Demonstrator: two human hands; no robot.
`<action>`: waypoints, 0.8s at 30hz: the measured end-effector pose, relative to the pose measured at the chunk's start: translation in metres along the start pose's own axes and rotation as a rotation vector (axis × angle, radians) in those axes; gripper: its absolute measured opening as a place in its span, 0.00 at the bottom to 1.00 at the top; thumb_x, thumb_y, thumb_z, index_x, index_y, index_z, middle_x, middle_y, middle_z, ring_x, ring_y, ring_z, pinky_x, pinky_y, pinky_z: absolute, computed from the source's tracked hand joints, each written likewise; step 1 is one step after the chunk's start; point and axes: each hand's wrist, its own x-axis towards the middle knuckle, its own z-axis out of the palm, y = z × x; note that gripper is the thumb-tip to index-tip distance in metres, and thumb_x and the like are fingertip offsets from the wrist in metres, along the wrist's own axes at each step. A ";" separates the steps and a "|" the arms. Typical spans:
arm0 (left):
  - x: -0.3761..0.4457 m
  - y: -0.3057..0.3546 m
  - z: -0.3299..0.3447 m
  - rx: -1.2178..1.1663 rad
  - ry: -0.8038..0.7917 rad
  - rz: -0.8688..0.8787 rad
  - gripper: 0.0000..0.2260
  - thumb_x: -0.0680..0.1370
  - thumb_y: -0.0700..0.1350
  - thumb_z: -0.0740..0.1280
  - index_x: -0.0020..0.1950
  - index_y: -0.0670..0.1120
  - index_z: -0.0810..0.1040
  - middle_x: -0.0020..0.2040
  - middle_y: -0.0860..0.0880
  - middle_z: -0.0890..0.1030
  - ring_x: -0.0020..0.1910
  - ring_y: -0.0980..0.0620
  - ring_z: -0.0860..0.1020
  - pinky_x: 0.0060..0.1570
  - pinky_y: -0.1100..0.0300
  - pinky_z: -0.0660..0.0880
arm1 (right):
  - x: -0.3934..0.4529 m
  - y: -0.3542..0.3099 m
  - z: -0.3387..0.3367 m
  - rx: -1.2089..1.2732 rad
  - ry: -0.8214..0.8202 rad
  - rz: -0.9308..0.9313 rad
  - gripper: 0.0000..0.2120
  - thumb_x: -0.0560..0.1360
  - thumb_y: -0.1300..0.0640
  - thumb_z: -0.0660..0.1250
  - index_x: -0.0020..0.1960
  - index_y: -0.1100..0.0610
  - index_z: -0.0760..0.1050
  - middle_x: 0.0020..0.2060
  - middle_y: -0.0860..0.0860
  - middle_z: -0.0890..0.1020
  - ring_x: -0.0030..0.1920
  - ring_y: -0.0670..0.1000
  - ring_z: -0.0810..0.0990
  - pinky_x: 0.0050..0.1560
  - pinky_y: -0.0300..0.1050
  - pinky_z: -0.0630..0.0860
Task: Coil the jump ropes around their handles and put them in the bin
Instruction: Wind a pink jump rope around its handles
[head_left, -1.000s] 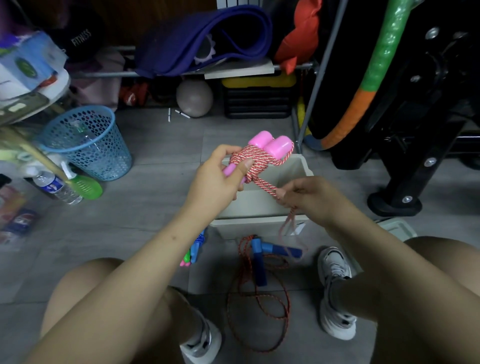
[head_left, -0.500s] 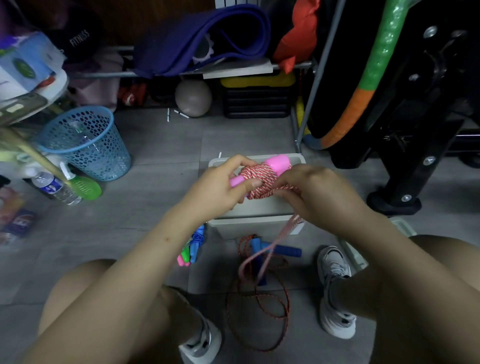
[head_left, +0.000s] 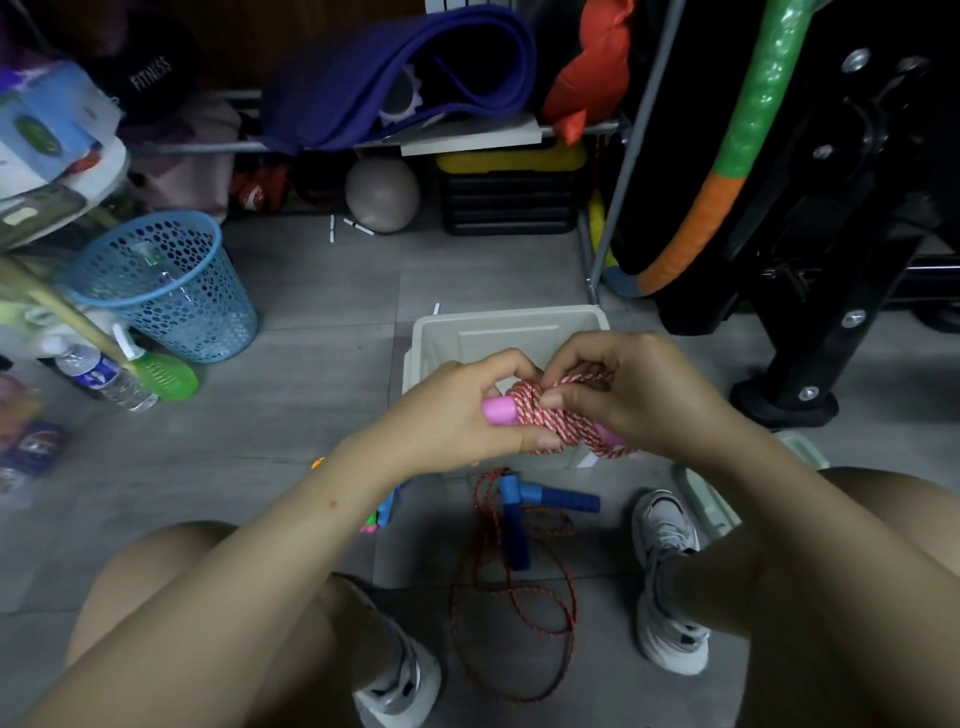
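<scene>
Pink rope bundle (head_left: 558, 421) between both hands (head_left: 545, 400)

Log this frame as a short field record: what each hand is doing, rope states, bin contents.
left hand: grips the pink handles
right hand: pinches the coils of the pink-and-white rope
pink rope state: wound around its handles, held above the bin
bin contents: visible part bare, the rest hidden by the hands
blue-handled rope: uncoiled on the floor, near side of the bin
other: blue basket to the left
</scene>
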 end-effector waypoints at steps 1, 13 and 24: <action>-0.001 0.000 0.001 -0.011 0.007 0.010 0.18 0.65 0.57 0.77 0.47 0.60 0.71 0.37 0.46 0.82 0.31 0.49 0.76 0.32 0.57 0.73 | 0.001 0.001 -0.003 0.033 -0.006 0.020 0.07 0.67 0.56 0.76 0.39 0.48 0.78 0.35 0.42 0.81 0.39 0.40 0.79 0.41 0.34 0.73; -0.009 0.009 -0.004 -0.123 -0.019 -0.029 0.21 0.65 0.48 0.79 0.52 0.59 0.74 0.37 0.46 0.82 0.25 0.59 0.74 0.28 0.64 0.72 | 0.009 0.011 -0.010 0.199 -0.001 -0.092 0.12 0.57 0.48 0.76 0.33 0.49 0.75 0.34 0.45 0.77 0.36 0.44 0.75 0.39 0.36 0.70; -0.017 0.009 0.001 -0.260 -0.051 0.035 0.24 0.64 0.46 0.80 0.51 0.65 0.72 0.33 0.47 0.81 0.26 0.56 0.73 0.29 0.61 0.72 | 0.024 0.031 -0.020 0.574 -0.356 0.082 0.06 0.61 0.56 0.74 0.38 0.54 0.84 0.37 0.51 0.85 0.39 0.46 0.82 0.43 0.36 0.78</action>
